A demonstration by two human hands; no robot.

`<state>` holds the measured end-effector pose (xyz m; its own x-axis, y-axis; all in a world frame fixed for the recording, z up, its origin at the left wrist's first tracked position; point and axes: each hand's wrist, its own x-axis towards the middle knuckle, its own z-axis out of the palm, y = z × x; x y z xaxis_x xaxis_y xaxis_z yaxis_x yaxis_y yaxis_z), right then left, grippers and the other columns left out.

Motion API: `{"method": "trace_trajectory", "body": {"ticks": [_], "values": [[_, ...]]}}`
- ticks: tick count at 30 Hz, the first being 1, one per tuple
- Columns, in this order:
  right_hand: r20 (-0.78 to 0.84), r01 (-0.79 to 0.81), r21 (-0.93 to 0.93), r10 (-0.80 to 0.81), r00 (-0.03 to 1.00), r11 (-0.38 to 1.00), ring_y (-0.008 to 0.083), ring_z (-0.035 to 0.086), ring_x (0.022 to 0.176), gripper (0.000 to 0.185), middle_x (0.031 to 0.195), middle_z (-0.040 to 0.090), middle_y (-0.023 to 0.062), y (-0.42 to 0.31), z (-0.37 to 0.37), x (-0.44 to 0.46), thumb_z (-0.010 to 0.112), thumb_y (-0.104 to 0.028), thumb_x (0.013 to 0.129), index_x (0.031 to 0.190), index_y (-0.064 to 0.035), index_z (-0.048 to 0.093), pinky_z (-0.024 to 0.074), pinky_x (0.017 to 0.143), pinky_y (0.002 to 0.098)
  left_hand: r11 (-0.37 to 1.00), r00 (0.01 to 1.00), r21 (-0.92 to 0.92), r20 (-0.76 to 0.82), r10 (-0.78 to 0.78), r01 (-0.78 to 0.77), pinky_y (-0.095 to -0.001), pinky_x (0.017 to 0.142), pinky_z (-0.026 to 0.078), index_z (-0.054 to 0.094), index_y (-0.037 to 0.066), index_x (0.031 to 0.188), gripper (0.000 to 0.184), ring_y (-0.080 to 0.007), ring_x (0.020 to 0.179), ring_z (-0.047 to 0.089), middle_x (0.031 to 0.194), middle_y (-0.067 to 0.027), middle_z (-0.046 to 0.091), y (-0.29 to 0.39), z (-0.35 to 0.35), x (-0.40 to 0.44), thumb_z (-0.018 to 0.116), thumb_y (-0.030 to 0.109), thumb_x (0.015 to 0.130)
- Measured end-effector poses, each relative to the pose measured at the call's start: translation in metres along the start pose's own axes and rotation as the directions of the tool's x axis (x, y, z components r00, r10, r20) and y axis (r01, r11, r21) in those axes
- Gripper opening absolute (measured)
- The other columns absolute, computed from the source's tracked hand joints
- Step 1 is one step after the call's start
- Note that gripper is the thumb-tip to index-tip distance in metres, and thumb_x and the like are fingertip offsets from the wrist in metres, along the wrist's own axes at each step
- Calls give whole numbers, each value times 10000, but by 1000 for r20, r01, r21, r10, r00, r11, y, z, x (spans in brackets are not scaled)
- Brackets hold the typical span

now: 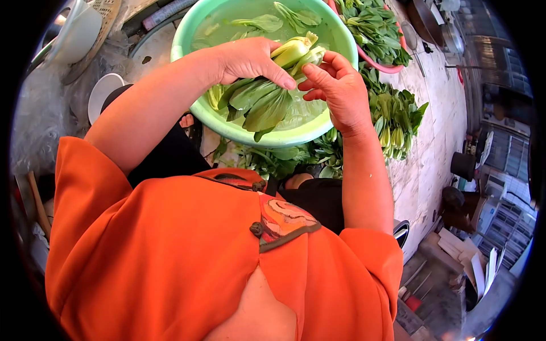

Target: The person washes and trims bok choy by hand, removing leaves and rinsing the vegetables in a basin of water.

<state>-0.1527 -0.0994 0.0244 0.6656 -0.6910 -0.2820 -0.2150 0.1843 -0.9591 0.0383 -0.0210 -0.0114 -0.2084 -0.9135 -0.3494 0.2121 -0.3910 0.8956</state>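
Observation:
Over a green basin [202,111] of water, my left hand [250,61] is wrapped round a bunch of leafy greens [267,105]. Its pale stalk ends point up and its dark leaves hang down toward me. My right hand [335,88] is beside the stalks with its fingers curled and thumb near the index finger, pinching at the outer stalk. Loose leaves [259,23] float in the water at the far side of the basin.
A pink-rimmed container [388,69] heaped with greens stands at the upper right. More bunches [395,116] lie on the floor right of the basin, and others [273,161] below it. A white bowl [77,34] and clear plastic are at the left.

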Motion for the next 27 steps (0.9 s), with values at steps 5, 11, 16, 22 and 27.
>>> {"method": "trace_trajectory", "body": {"ticks": [5, 11, 16, 22, 27], "values": [[-10, -66, 157, 68, 998, 985, 144, 635, 638, 212, 820, 643, 59, -5, -9, 0, 713, -124, 833, 965, -23, 581, 525, 534, 251, 982, 999, -187, 39, -1, 8, -316, 854, 517, 582, 32, 1152, 507, -158, 920, 626, 994, -67, 645, 4, -1, -1, 818, 183, 729], [11, -128, 70, 127, 992, 989, 132, 624, 614, 214, 789, 627, 42, -7, -11, -3, 740, -173, 814, 892, -47, 586, 505, 504, 244, 999, 1000, 23, 5, 30, -31, -301, 884, 478, 607, 39, 1090, 483, -147, 936, 599, 982, -53, 639, 8, -10, 3, 837, 199, 697], [-50, -102, -5, 102, 994, 995, 128, 619, 586, 254, 738, 606, 29, -1, -2, 0, 764, -204, 797, 833, -60, 557, 493, 477, 242, 999, 1000, 31, 12, 6, -6, -328, 867, 488, 582, 20, 1180, 643, -178, 952, 605, 1001, -87, 644, 3, 7, -1, 877, 244, 654], [-136, -38, 42, 44, 990, 998, 132, 612, 550, 267, 723, 611, 42, 5, 6, 3, 756, -201, 807, 788, -75, 521, 460, 430, 238, 992, 999, -126, 32, 13, -9, -321, 856, 487, 581, 29, 1180, 623, -171, 950, 605, 1000, -72, 639, -5, 17, 2, 868, 239, 669], [-41, -112, 163, 120, 992, 980, 146, 613, 568, 198, 788, 646, 59, 3, -11, 3, 692, -167, 850, 951, -36, 584, 465, 465, 240, 975, 999, -221, 27, -17, 23, -347, 892, 498, 615, 37, 1149, 487, -190, 983, 620, 1056, -98, 652, 3, 10, -1, 803, 221, 740]]}}
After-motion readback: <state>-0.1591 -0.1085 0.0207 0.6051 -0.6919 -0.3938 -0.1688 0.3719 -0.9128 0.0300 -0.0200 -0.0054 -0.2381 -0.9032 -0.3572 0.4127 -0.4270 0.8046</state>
